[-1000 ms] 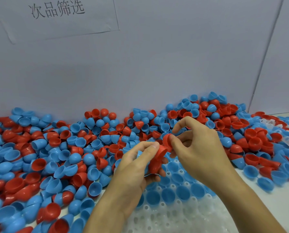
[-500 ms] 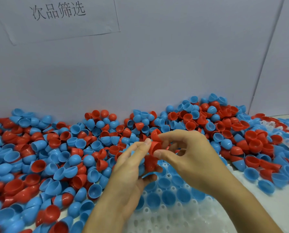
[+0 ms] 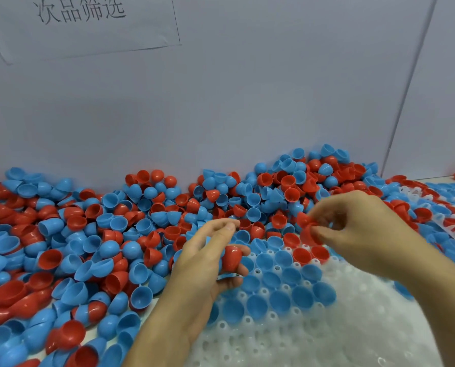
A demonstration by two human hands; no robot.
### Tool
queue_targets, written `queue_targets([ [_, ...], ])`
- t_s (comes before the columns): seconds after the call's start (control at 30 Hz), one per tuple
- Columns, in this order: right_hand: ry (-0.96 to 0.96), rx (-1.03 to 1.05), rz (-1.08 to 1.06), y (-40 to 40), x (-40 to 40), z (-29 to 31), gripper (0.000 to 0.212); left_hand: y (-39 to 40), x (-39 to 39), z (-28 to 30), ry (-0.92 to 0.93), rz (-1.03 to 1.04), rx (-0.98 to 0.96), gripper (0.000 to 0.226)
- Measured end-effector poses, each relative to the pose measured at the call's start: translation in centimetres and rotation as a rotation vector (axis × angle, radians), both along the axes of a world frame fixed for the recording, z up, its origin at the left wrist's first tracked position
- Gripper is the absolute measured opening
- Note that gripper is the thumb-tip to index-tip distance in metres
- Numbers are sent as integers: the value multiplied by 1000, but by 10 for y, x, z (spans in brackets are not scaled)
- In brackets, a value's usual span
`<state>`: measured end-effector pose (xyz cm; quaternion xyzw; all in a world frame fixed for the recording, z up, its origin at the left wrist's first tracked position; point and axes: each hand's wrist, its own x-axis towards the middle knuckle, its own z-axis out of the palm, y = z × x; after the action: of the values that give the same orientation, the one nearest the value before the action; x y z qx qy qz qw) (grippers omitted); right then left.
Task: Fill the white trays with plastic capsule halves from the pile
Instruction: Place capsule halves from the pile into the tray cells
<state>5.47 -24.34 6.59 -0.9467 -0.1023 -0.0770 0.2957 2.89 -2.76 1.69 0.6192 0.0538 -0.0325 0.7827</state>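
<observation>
Hands work above a white tray (image 3: 287, 337) on a counter heaped with red and blue capsule halves (image 3: 94, 242). The left hand (image 3: 207, 263) curls its fingers around a stack of red halves (image 3: 231, 258), held low over the tray's near-left part. The right hand (image 3: 353, 229) is raised over the tray's far edge, thumb and fingertips pinching another red half (image 3: 307, 226), with what looks like a second red piece just beneath it. Blue halves (image 3: 282, 287) sit open side up in several rows of the tray's cups, and two red halves (image 3: 311, 254) stand in the far row, close under the right hand. The nearer cups of the tray show bare white. The pile banks up against a pale grey wall (image 3: 247, 102), where a sheet with handwritten characters (image 3: 80, 11) is taped at the upper left. More trays with red and blue halves (image 3: 443, 205) lie at the far right, partly out of view.
</observation>
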Motion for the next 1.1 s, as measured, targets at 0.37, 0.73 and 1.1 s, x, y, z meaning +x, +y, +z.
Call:
queue_targets([
  [0.37, 470, -404, -182, -19, 7, -32, 32, 1, 2, 0, 23, 31, -84, 40],
  [0.73, 252, -291, -49, -13, 4, -10, 28, 1, 0, -2, -19, 9, -86, 21],
  [1.1, 34, 263, 231, 49, -1, -21, 14, -1, -2, -3, -63, 17, -34, 43],
])
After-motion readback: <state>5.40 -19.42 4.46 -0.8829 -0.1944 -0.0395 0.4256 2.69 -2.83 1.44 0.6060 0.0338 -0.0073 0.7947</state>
